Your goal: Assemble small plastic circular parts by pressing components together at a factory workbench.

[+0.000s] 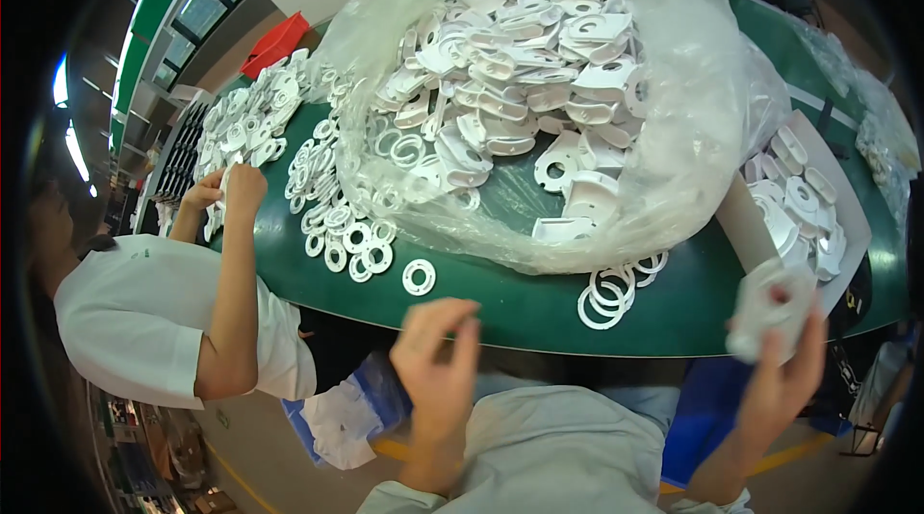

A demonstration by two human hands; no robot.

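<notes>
My right hand (pixel 782 379) grips a white plastic part (pixel 768 321) with a round hole, raised at the table's front edge near a box of similar parts; motion blurs it. My left hand (pixel 435 355) is apart from it, in front of the table edge, with curled fingers and the thumb tip against the index finger. Whatever may be in that pinch is too small or hidden to see. A single white ring (pixel 419 277) lies on the green table beyond this hand. Thin white rings (pixel 606 300) lie between my hands, by the edge of the bag.
A large clear plastic bag (pixel 674 167) holds heaped white parts (pixel 520 62). Loose rings (pixel 332 177) spread left of it. An open box (pixel 847 196) of parts stands right. At left, a co-worker (pixel 173 312) handles a white piece. A blue bin (pixel 380 394) is below the table.
</notes>
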